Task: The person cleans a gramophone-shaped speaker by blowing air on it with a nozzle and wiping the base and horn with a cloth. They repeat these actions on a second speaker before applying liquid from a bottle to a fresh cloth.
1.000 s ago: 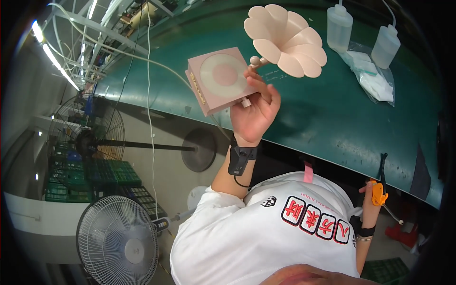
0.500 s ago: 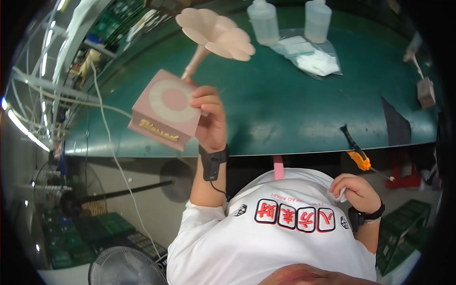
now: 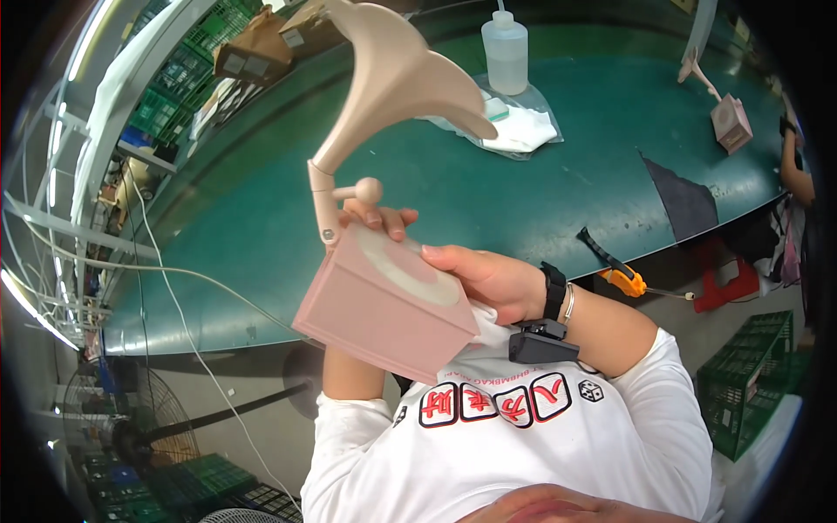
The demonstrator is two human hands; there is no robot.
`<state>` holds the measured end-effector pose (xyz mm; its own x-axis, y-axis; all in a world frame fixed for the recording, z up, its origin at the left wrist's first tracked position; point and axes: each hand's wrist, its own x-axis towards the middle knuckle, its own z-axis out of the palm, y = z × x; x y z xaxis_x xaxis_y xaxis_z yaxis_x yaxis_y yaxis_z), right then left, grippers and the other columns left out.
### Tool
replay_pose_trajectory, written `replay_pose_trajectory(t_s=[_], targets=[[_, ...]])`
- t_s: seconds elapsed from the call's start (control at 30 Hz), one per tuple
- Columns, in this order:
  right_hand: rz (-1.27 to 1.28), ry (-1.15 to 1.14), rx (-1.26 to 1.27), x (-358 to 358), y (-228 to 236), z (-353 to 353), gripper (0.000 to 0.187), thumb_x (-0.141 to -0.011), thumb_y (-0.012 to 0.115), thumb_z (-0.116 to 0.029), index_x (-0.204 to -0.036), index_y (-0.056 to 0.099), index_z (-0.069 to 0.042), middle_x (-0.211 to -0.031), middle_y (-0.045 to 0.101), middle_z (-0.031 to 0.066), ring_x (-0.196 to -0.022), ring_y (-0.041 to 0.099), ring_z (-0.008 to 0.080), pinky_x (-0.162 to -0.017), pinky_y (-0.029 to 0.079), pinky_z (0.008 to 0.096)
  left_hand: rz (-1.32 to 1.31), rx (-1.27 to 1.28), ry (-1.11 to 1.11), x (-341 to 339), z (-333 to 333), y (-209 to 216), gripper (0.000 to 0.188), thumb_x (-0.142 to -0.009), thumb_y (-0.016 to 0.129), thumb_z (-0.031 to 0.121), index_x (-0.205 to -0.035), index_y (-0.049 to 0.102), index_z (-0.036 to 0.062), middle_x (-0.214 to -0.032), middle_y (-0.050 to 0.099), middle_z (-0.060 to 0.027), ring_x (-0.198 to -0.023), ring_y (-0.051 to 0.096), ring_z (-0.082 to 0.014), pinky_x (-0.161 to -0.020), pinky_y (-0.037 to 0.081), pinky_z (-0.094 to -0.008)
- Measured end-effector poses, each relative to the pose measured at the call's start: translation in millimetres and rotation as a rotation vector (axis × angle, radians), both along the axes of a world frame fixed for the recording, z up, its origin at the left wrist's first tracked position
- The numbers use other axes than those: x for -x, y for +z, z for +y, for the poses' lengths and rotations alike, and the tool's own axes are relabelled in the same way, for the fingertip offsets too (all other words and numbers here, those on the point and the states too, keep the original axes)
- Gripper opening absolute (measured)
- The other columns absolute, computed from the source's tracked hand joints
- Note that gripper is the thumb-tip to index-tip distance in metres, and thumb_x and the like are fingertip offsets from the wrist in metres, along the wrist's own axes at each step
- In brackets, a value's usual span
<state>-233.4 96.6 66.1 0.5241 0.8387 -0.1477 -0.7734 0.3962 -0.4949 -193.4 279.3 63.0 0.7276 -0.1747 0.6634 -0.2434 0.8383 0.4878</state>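
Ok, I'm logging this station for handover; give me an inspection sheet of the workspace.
Surface: green tabletop, dark patch by front edge.
Job's things: pink gramophone piece, held, with flower-shaped horn.
Clutter: bottle, plastic bag, second pink piece; orange tool at front edge.
Hands: left hand behind the piece, partly hidden; right hand touching its disc face, white cloth alongside.
Cables: pale cable, left.
Surroundings: fan, green crate, another person's arm.

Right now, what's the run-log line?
left hand: holding pink box-shaped gramophone with petalled horn | right hand: at its pale ring
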Motion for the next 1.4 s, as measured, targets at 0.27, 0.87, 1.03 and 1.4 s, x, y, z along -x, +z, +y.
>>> replay_pose_trajectory(t_s=[0.27,0.87,1.03,1.4], targets=[[-0.181,-0.158,0.123,-25,4,-32,0.052,-0.100,0.057,-0.044,-0.128,0.055,-0.001,-0.113,0.064,0.0088,-0.095,0.065,0.0137,-0.079,0.055,0.0288,0.316,-0.398,0.281,-3,7,6,0.080,-0.087,0.060,0.063,-0.138,0.048,0.0025,-0.139,0.051,-0.0174,-0.120,0.057,-0.0325,-0.107,0.044,-0.0498],[-1.413,-0.483,0.799,-93,64,30,0.049,-0.093,0.067,-0.035,-0.127,0.055,-0.003,-0.106,0.068,0.0176,-0.092,0.068,0.0316,-0.081,0.053,0.0354,0.402,-0.390,0.266,-65,48,14,0.081,-0.086,0.067,0.059,-0.148,0.038,0.0158,-0.131,0.052,-0.0126,-0.124,0.050,-0.0306,-0.115,0.032,-0.0543],[-1.471,-0.889,1.581,-166,30,-36,0.031,-0.087,0.057,-0.010,-0.117,0.063,-0.006,-0.108,0.068,0.0171,-0.097,0.065,0.0378,-0.084,0.052,0.0440,0.505,0.090,-0.085,-73,62,-6,0.064,-0.091,0.065,0.046,-0.144,0.043,0.0188,-0.124,0.054,-0.0118,-0.120,0.052,-0.0292,-0.113,0.031,-0.0613],[-1.486,-0.670,1.803,-210,-41,-77,0.050,-0.076,0.058,-0.001,-0.126,0.058,-0.009,-0.125,0.062,0.0109,-0.108,0.062,0.0364,-0.091,0.051,0.0432,0.306,0.165,-0.036,-82,81,-14,0.100,-0.068,0.079,0.063,-0.147,0.039,0.0165,-0.141,0.044,-0.0154,-0.135,0.039,-0.0322,-0.114,0.025,-0.0637]])
